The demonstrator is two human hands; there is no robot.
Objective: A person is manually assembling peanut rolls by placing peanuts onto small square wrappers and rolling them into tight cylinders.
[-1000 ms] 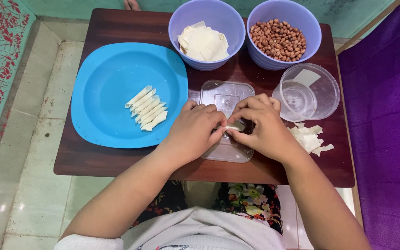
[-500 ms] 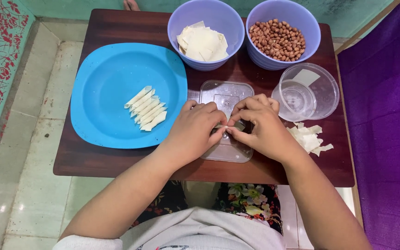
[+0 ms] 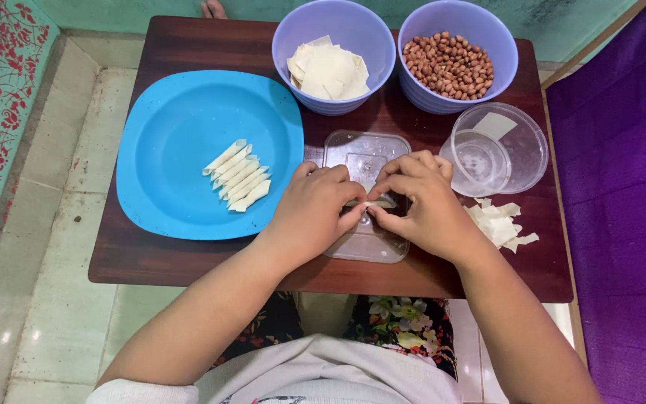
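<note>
Small wrapper roll pinched between both hands over a clear lid, mid-tabletop.

The left hand (image 3: 314, 213) and right hand (image 3: 424, 206) are brought together, fingertips clamped on a small pale wrapper roll (image 3: 374, 203), which is held just above the clear plastic lid (image 3: 364, 153) on the dark tabletop (image 3: 188, 258). Risk, as judged: the thin wrapper may be torn or left to unroll if the pinch is uneven, and any filling inside could then be lost; the filling itself is hidden. Counts: one blue plate (image 3: 166, 135) bearing about seven finished rolls (image 3: 238, 176); two lilac bowls, one of wrapper sheets (image 3: 329, 69) and one of peanuts (image 3: 450, 66); one clear round container (image 3: 514, 146); one heap of wrapper trimmings (image 3: 501, 223).
</note>
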